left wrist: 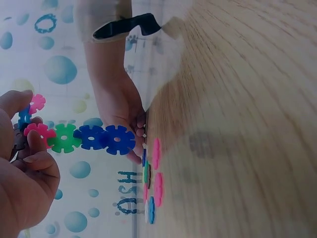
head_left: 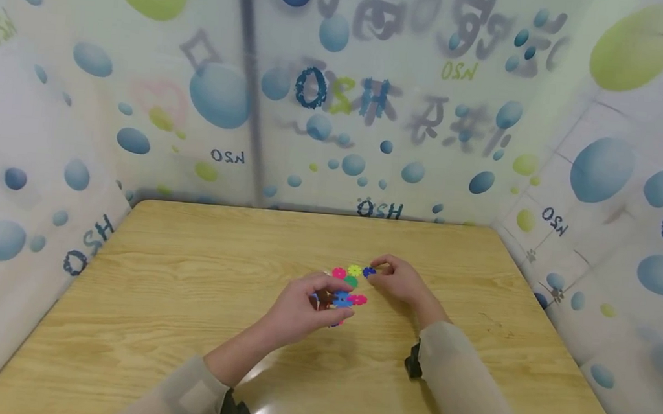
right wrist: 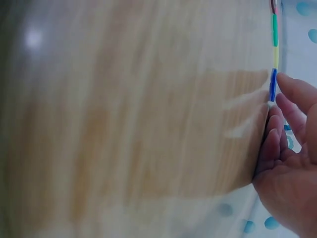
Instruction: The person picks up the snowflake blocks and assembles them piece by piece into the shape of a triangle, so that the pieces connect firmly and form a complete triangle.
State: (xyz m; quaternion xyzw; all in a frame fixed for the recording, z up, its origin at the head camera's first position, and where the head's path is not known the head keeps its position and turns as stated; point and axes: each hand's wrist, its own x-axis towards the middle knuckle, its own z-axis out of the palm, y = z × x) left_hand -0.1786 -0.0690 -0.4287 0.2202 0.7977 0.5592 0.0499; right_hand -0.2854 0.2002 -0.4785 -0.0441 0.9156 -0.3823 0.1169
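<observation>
My left hand [head_left: 306, 306] grips a chain of notched plastic discs. In the left wrist view the chain holds a green disc [left wrist: 64, 138], a dark blue disc [left wrist: 119, 140] at its free end, and pink discs near the fingers. The chain hangs over the table, partly hidden by the fingers. Farther right, my right hand [head_left: 401, 282] is low at the tabletop, thumb and index finger pinching the edge of a loose dark blue disc [head_left: 368, 272]. Beside that disc lie a yellow disc [head_left: 354, 270], a pink disc [head_left: 339, 272] and a green disc [head_left: 351, 281].
The wooden table [head_left: 188, 241] stands against walls printed with blue and green bubbles [head_left: 220, 94]. More loose discs, pink [left wrist: 158, 189] and light blue [left wrist: 152, 210], lie flat in the left wrist view. Dark straps [head_left: 235, 411] sit at both sleeves.
</observation>
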